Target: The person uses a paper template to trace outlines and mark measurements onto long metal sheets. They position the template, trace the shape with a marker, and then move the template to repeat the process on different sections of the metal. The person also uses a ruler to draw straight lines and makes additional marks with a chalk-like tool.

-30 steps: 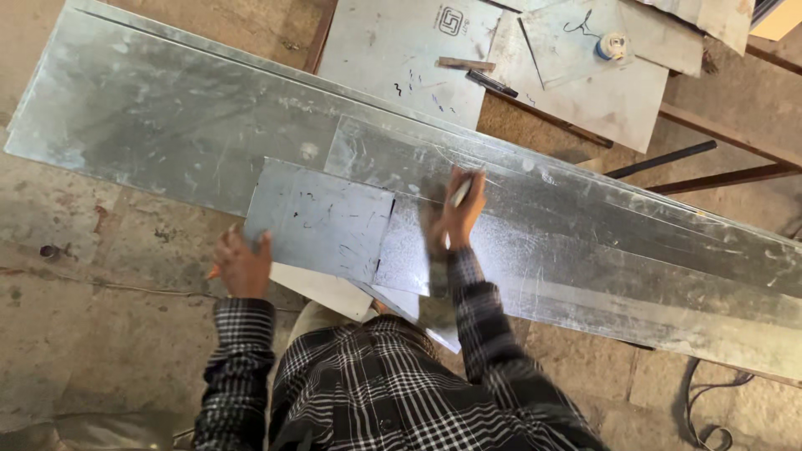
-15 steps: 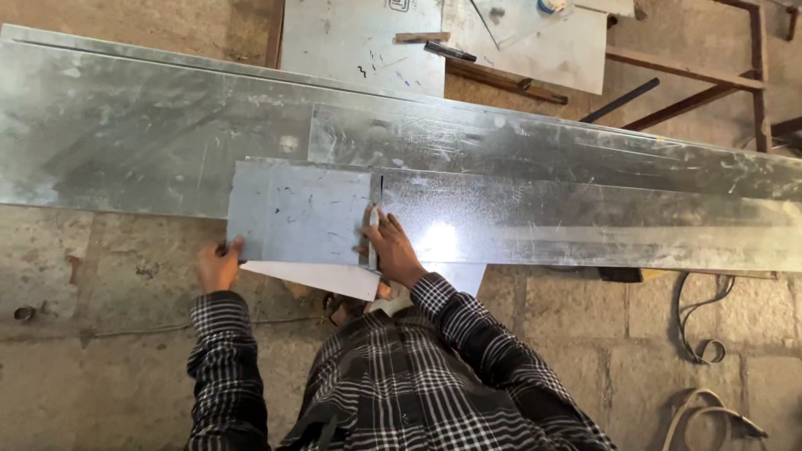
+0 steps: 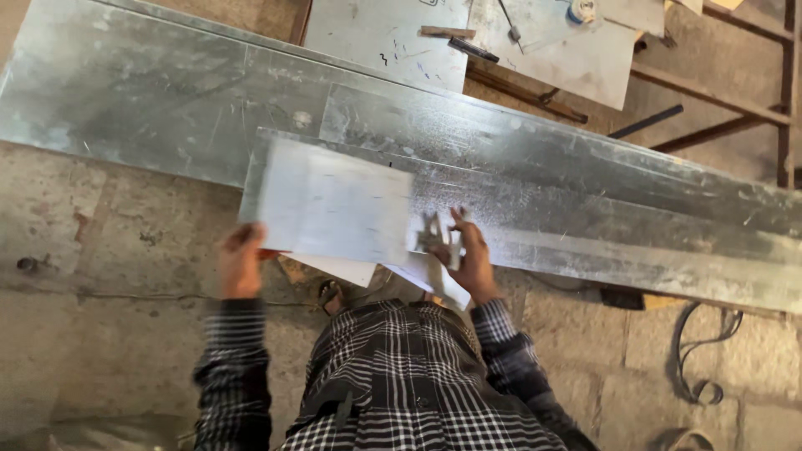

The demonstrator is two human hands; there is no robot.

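A small rectangular metal sheet [image 3: 330, 200] lies on top of a long galvanised sheet [image 3: 535, 179] that runs across the floor. My left hand [image 3: 241, 263] grips the small sheet's near left edge. My right hand [image 3: 472, 260] rests at the small sheet's right end, fingers closed on a small pale tool [image 3: 434, 236]. Motion blur hides what kind of tool it is. Thin white pieces [image 3: 342, 269] stick out from under the small sheet near my knees.
More flat metal sheets [image 3: 384, 38] lie beyond the long one, with a dark marker [image 3: 473, 49], a wooden stick [image 3: 445, 32] and a tape roll [image 3: 581, 10] on them. Rusty metal bars [image 3: 710, 132] lie at the right. A strap coil [image 3: 697, 367] lies on the stone floor.
The view has swung and blurred. My right hand has slid along the small sheet to its right end. My left hand keeps its hold on the near left edge.
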